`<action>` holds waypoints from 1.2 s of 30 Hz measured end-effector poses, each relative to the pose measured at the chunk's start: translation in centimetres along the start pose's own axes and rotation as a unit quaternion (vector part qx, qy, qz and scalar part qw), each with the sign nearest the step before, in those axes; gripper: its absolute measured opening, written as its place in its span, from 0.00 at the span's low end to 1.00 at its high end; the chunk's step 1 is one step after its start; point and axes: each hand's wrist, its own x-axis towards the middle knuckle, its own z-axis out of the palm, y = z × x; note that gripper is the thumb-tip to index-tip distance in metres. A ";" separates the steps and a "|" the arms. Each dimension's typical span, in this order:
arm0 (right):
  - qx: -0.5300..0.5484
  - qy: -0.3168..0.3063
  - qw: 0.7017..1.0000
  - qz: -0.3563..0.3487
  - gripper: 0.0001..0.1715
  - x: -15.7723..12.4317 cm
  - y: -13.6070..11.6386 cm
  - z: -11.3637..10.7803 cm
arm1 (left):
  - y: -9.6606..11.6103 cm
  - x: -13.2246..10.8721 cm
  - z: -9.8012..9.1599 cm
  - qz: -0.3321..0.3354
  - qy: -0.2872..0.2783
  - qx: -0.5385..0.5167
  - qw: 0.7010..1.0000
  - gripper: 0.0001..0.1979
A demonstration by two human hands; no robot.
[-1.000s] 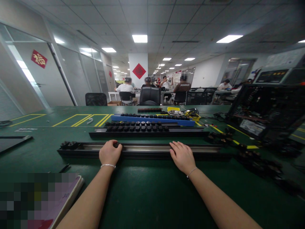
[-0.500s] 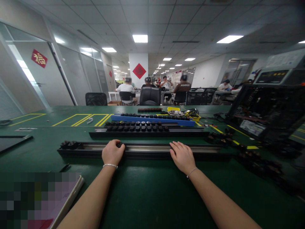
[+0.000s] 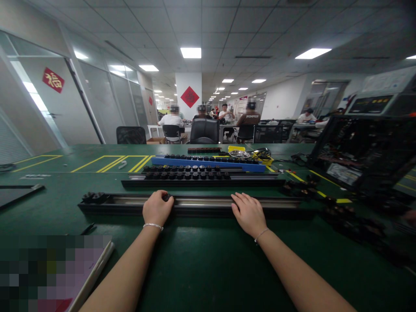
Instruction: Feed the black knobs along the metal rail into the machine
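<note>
A long black rail [image 3: 201,211] with a bright metal channel lies crosswise in front of me. My left hand [image 3: 158,207] is closed around a small black part [image 3: 167,197] in the channel, left of the middle; most of that part is hidden by my fingers. My right hand [image 3: 249,213] rests flat on the rail farther right, fingers stretched over its near edge. Black knobbed pieces [image 3: 95,197] sit in the rail's left end.
Behind lie another black rail [image 3: 256,182] with several black pieces and a blue rail [image 3: 208,163]. Loose black parts [image 3: 344,212] and an open-sided equipment case [image 3: 347,151] stand at right. A pixelated pink-covered item [image 3: 81,268] lies front left. Green tabletop [image 3: 195,268] runs beneath everything.
My left hand has slid slightly to the right along the rail with the small black part. My right hand has stayed in place.
</note>
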 end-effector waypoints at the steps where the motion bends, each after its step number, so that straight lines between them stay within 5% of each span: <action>1: 0.000 0.001 1.000 0.000 0.25 0.0 0.0 0.0 | 0.1 -0.1 0.0 0.001 -0.004 0.000 1.000 0.15; 36: -0.006 0.003 1.000 -0.001 0.25 0.0 0.0 0.1 | 2.0 -1.1 0.8 0.056 -0.055 -0.038 0.996 0.15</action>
